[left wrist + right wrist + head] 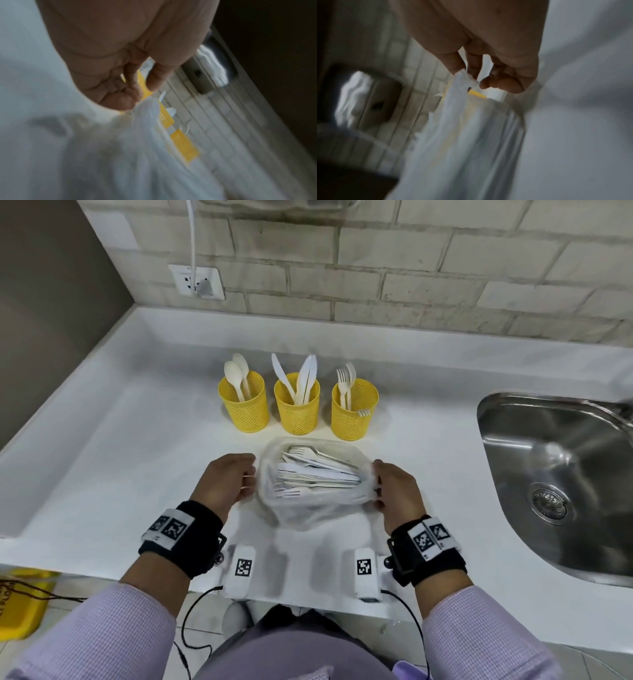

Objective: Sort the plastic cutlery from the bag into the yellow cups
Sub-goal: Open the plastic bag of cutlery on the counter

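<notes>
A clear plastic bag (318, 508) lies on the white counter, its mouth spread wide, with several white forks and knives (317, 474) inside. My left hand (236, 482) grips the bag's left edge and my right hand (388, 489) pinches its right edge. In the blurred wrist views, curled fingers (126, 94) meet the bag (137, 135) and fingertips (498, 82) pinch its rim (464, 78). Behind the bag stand three yellow cups: the left cup (245, 405) holds spoons, the middle cup (297, 409) knives, the right cup (353, 410) forks.
A steel sink (561, 474) is sunk into the counter at the right. A wall socket (197, 282) with a plug and white cable sits on the brick wall at the back left. A yellow object (20, 604) is on the floor at the lower left.
</notes>
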`<state>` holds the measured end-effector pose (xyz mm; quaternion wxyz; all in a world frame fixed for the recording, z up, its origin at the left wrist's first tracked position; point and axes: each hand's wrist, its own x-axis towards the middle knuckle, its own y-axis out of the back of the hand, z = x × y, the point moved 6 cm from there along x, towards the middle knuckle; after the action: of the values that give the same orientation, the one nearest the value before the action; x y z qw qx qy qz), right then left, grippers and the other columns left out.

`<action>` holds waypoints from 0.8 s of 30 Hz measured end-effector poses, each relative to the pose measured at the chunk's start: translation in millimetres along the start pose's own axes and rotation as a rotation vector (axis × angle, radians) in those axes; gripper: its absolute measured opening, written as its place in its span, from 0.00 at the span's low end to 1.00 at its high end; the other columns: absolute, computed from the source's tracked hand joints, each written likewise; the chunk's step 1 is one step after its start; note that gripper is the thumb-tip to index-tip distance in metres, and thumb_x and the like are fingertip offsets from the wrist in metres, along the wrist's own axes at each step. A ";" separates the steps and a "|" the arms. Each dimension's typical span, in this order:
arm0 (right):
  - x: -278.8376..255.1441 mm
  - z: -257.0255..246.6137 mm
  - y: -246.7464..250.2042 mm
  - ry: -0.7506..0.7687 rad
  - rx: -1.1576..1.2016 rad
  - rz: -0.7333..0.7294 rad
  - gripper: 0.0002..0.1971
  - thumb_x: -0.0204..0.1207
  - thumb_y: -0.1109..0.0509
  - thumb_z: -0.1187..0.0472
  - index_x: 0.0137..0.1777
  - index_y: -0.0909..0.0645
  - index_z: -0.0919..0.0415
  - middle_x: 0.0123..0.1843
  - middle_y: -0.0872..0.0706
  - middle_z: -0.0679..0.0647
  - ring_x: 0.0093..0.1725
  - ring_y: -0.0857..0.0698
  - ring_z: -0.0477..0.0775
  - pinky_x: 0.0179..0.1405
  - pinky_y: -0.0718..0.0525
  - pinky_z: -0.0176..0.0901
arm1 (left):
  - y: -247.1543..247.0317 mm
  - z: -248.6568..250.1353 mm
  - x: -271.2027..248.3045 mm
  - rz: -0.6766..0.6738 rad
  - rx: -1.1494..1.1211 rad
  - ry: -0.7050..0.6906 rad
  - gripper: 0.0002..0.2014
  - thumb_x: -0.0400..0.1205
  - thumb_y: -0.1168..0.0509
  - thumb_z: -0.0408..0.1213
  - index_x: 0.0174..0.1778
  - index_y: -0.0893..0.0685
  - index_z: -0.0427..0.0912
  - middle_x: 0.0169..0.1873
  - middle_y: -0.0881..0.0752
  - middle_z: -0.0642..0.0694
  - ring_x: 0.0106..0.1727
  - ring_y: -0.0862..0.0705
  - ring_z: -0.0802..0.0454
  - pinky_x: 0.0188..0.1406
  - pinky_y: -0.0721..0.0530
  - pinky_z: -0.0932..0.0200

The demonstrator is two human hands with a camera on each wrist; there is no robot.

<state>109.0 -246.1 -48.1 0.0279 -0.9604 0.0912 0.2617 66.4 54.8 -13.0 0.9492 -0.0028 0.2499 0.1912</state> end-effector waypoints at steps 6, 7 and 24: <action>-10.6 -10.7 4.0 0.277 -0.590 0.027 0.16 0.75 0.25 0.49 0.54 0.25 0.55 0.48 0.15 0.57 0.49 0.16 0.58 0.42 0.24 0.44 | 1.7 6.1 -16.1 0.076 0.751 -0.215 0.13 0.76 0.23 0.53 0.44 0.16 0.51 0.36 0.13 0.54 0.42 0.14 0.53 0.40 0.22 0.59; -12.7 -11.9 4.8 0.295 -0.619 0.014 0.11 0.77 0.27 0.54 0.53 0.24 0.57 0.44 0.15 0.55 0.46 0.17 0.56 0.39 0.25 0.40 | 0.1 6.7 -17.4 0.078 0.802 -0.257 0.09 0.76 0.23 0.49 0.40 0.15 0.51 0.34 0.13 0.55 0.44 0.13 0.52 0.40 0.22 0.60; -24.5 3.9 -5.6 0.078 -0.179 -0.125 0.10 0.73 0.34 0.79 0.40 0.19 0.64 0.34 0.17 0.55 0.38 0.16 0.60 0.45 0.09 0.58 | -2.4 -16.5 -26.3 -0.040 0.102 0.005 0.05 0.78 0.28 0.21 0.40 0.16 0.33 0.36 0.11 0.37 0.36 0.12 0.46 0.45 0.07 0.52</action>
<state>87.4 -236.3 -39.0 -0.0455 -0.9724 0.0087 0.2288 38.3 41.4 -15.2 0.9511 0.0401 0.2618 0.1591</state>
